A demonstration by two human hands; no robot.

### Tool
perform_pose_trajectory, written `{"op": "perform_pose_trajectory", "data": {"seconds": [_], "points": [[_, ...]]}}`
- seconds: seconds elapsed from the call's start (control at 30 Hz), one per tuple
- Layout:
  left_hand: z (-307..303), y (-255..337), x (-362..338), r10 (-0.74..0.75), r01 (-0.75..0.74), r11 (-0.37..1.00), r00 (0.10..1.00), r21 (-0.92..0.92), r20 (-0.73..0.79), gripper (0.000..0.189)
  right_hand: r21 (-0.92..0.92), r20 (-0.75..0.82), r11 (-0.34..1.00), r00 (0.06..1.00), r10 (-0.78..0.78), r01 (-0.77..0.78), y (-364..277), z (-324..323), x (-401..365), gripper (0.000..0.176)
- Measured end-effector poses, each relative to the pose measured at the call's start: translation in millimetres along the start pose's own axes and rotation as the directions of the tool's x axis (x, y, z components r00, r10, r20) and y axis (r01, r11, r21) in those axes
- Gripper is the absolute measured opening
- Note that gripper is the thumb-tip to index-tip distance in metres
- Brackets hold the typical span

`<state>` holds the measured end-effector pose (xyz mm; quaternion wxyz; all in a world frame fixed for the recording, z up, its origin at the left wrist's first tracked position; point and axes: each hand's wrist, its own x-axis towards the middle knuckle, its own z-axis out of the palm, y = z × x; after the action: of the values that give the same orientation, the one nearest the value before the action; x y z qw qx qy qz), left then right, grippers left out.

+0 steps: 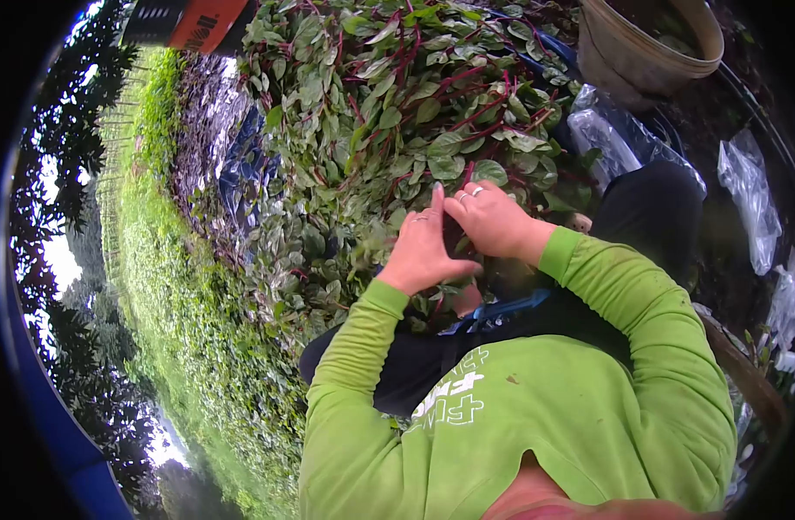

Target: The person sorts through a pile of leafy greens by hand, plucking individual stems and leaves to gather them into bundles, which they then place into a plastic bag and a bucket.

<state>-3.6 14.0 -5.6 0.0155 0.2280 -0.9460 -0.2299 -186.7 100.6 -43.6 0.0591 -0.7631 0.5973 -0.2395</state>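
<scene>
A big heap of leafy greens with red stems [397, 104] lies in front of me. At its near edge my two hands are close together, almost touching. My right hand [495, 221], with rings on it, is closed, its fingers curled around a red-stemmed leafy sprig [469, 171] that sticks out above the knuckles. My left hand [422, 250] has its index finger pointing up against the right fingers and its thumb stretched apart; I see nothing plainly held in it. Part of what lies between the hands is dark and hidden.
A worn tan bucket [645, 52] stands at the upper right, with clear plastic bags [751, 199] near it. A red and black container [202, 22] is at the upper left. Below my hands lies a blue object [506, 308] by my dark-clothed legs. Green plants [189, 347] grow along the left.
</scene>
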Motion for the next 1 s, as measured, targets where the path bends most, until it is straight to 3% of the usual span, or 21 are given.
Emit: {"op": "perform_pose_trajectory", "data": {"seconds": [0.03,0.1,0.2,0.23,0.37,0.43,0.47,0.53,0.6,0.63,0.67,0.7,0.73,0.77,0.8,0.87,0.93,1.0], "points": [[9,2,0,0.001,0.002,0.999,0.997,0.039,-0.082,0.121,0.041,0.034,0.999,0.999,0.034,-0.036,-1,1,0,0.050],[34,0,0,0.011,0.018,0.993,0.969,0.116,-0.245,0.120,0.037,0.055,0.995,0.994,0.094,-0.096,-4,9,2,0.047],[48,-6,2,-0.074,0.078,0.997,0.986,0.021,-0.153,0.121,-0.008,0.218,0.986,0.962,0.165,-0.167,-7,14,1,0.054],[48,-6,1,-0.033,0.046,0.993,0.993,0.112,-0.111,0.122,-0.030,0.295,0.982,0.937,0.188,-0.187,-9,12,0,0.058],[37,5,-4,0.013,-0.002,0.982,0.998,0.188,-0.058,0.123,-0.276,0.243,0.961,0.969,0.053,0.016,-15,-10,-6,0.069],[35,3,-1,0.129,-0.105,0.965,0.988,0.240,-0.083,0.122,-0.149,0.116,0.989,0.993,0.011,0.006,-8,0,-11,0.069],[35,4,0,0.184,-0.154,0.952,0.979,0.264,-0.092,0.122,-0.051,0.212,0.998,0.976,0.045,-0.035,-2,5,-12,0.065],[30,9,9,0.124,-0.115,0.971,0.992,0.211,-0.032,0.122,0.114,0.397,0.979,0.911,0.112,-0.170,6,5,-8,0.059],[31,3,24,0.090,-0.099,0.974,0.994,0.206,0.054,0.126,0.001,0.406,0.982,0.897,0.174,-0.191,11,18,-10,0.052],[11,11,38,0.034,-0.042,0.998,0.981,0.038,0.189,0.124,0.037,0.345,0.976,0.920,0.188,-0.213,10,17,-12,0.046],[-14,15,52,-0.011,0.073,0.982,0.945,-0.176,0.327,0.119,0.074,0.288,0.970,0.936,0.203,-0.233,8,14,-15,0.039],[-21,-5,70,0.131,-0.065,0.968,0.954,-0.241,0.271,0.106,0.109,0.230,0.963,0.949,0.217,-0.246,7,12,-18,0.032],[-18,-23,100,0.180,-0.124,0.953,0.966,-0.277,0.186,0.092,0.071,0.225,0.974,0.955,0.193,-0.214,6,13,-20,0.030],[-16,-39,130,0.227,-0.188,0.934,0.969,-0.303,0.099,0.078,0.032,0.219,0.984,0.961,0.166,-0.178,4,14,-20,0.029],[-12,-50,164,0.182,-0.175,0.935,0.983,-0.309,-0.007,0.063,-0.008,0.213,0.990,0.967,0.137,-0.139,2,14,-19,0.027],[-2,-34,217,-0.018,-0.003,0.989,0.990,-0.145,-0.143,0.042,0.002,0.161,0.996,0.983,0.089,-0.091,1,15,-19,0.019],[31,-23,254,0.011,-0.025,0.997,0.982,-0.069,-0.191,0.036,-0.014,0.117,0.999,0.993,0.034,-0.032,2,20,-20,0.017],[55,-21,272,-0.049,0.054,0.998,0.989,0.033,-0.143,0.039,-0.084,0.145,0.996,0.989,0.019,-0.006,1,12,-19,0.015]]}}
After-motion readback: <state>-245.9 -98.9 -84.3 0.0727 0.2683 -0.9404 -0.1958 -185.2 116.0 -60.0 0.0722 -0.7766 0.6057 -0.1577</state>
